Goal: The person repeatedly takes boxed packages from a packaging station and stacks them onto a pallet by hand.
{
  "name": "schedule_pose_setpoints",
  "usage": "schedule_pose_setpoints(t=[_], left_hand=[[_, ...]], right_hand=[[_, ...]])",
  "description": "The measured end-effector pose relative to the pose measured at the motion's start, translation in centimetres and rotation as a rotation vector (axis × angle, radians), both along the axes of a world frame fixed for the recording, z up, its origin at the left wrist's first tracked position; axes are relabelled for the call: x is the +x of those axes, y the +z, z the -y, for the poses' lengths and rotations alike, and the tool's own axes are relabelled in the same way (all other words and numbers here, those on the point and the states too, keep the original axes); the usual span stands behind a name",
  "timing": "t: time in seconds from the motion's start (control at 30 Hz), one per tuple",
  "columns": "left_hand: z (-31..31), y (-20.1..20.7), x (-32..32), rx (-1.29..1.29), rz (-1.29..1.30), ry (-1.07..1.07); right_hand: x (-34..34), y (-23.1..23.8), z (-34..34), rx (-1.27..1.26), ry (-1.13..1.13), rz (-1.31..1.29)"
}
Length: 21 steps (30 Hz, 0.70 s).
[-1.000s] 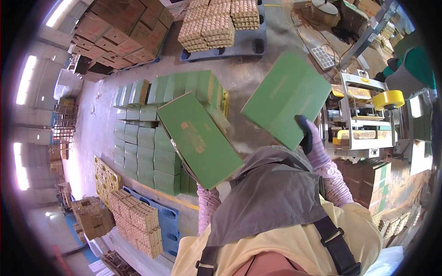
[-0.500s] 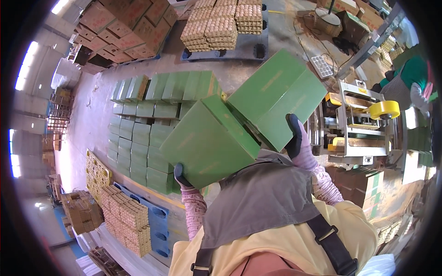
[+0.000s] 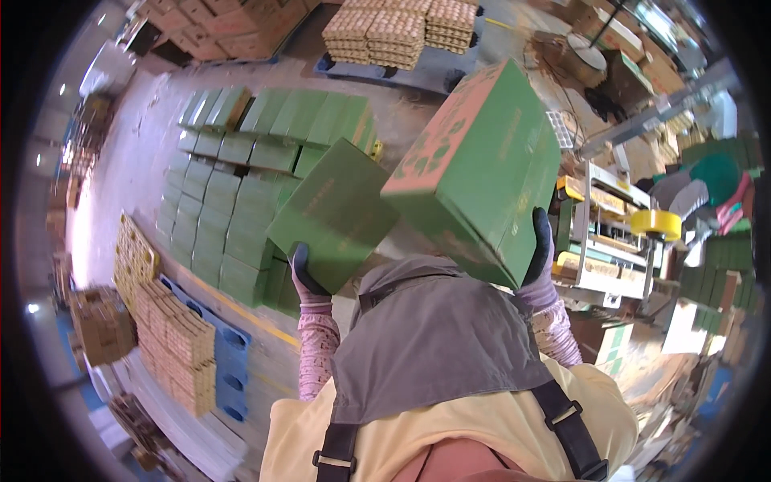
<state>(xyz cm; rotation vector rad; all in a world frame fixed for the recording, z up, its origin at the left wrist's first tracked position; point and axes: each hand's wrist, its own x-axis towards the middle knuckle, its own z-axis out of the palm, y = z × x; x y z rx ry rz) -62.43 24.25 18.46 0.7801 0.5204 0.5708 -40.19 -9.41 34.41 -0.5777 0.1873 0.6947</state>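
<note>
I carry two green cardboard cartons, one at each side of my body. My left hand [image 3: 309,277], in a dark-palmed glove, grips the near left edge of the left carton [image 3: 333,209], which is tilted toward the stacked cartons. With the same kind of glove, my right hand [image 3: 540,253] presses against the right side of the right carton [image 3: 490,173]. That carton is tilted too, and a pink printed panel faces up on its left. The undersides of both cartons are hidden. Just beyond the left carton stands a stack of similar green cartons [image 3: 213,189].
Egg trays [image 3: 373,36] sit on a blue pallet ahead; more egg trays [image 3: 173,345] stand by another blue pallet [image 3: 233,369] at lower left. A carton-taping machine [image 3: 610,233] with a yellow tape roll is at right, near a co-worker [image 3: 711,181]. Brown cartons [image 3: 233,28] fill the far left.
The two cartons have moved apart. The left one has swung toward the stack and looks smaller; the right one has tipped, exposing its pink printed side. My view has turned slightly.
</note>
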Motion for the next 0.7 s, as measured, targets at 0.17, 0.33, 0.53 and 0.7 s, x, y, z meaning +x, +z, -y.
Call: schedule_pose_setpoints(t=[0.17,0.33,0.53,0.7], left_hand=[[1.9,-4.0,-5.7,-0.223,-0.176,0.401],[4.2,-8.4,-15.0,-0.670,-0.046,0.697],[2.9,-18.4,-24.7,-0.895,-0.076,1.210],[-5.0,-27.9,-26.5,-0.956,0.212,1.361]], right_hand=[[0.8,-1.7,-5.3,-0.010,0.146,0.039],[1.6,-7.6,-12.3,-0.308,0.393,0.065],[-2.3,-18.1,-26.4,-0.852,0.827,0.057],[-8.8,-34.7,-41.8,-0.848,1.303,0.229]])
